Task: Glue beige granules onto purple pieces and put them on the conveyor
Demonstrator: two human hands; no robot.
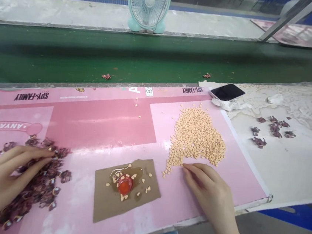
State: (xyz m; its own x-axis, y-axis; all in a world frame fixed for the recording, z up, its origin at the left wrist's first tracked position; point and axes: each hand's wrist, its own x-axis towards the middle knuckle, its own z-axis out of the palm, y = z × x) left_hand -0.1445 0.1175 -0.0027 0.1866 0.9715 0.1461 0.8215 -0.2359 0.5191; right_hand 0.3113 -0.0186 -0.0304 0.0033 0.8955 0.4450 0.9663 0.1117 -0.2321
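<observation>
My left hand [18,169] reaches over a pile of small dark purple moulded figure pieces [45,191]. Its thumb and forefinger are pinched together at one of the pieces on the pile's upper right side. My right hand [211,190] pinches at the lower edge of a heap of tiny beige pieces [198,136], with one of them at the fingertips. Between the hands lies a brown cardboard piece [102,204]. On it are a small red round cap [125,184] with orange-red liquid, a clear wet puddle and several scattered beige pieces.
A pink printed mat [102,126] covers the table. Behind it runs a green conveyor belt [81,57] with a few dark pieces. A phone [227,91] lies on crumpled white tissue. More purple pieces [275,129] are on the right. A light-blue fan [149,4] stands beyond the belt.
</observation>
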